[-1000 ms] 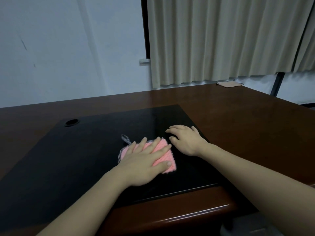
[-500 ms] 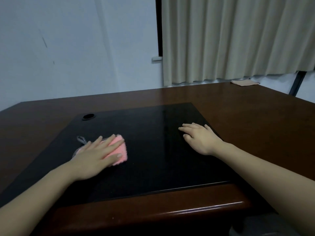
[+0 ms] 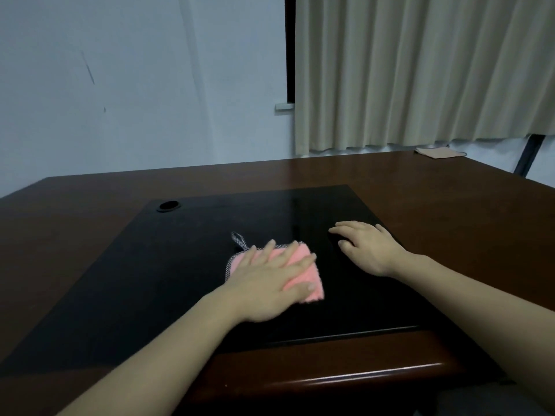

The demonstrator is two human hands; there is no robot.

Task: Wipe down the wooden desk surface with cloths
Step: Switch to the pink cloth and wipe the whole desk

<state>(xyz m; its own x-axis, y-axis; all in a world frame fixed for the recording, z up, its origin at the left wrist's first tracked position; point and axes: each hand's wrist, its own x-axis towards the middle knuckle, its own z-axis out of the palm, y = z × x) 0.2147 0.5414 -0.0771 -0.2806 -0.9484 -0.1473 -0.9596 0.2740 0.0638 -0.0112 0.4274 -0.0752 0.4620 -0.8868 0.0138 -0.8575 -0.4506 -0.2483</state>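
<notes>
A pink cloth (image 3: 309, 280) with a grey mesh edge and hanging loop lies flat on the black inlaid panel (image 3: 180, 280) of the dark wooden desk (image 3: 435, 211). My left hand (image 3: 270, 280) presses on the cloth with straight, spread fingers and covers most of it. To the right of the cloth, my right hand (image 3: 368, 250) rests palm down on the black panel, fingers relaxed, holding nothing. A small gap separates the two hands.
A round cable hole (image 3: 168, 206) sits at the panel's far left corner. A beige cloth (image 3: 440, 152) lies at the desk's far right edge, by the curtain (image 3: 420, 70). The rounded front edge of the desk (image 3: 360, 376) is close to me.
My left hand slid the pink cloth left across the panel, then back right toward the middle, near my right hand. My right hand stayed where it was.
</notes>
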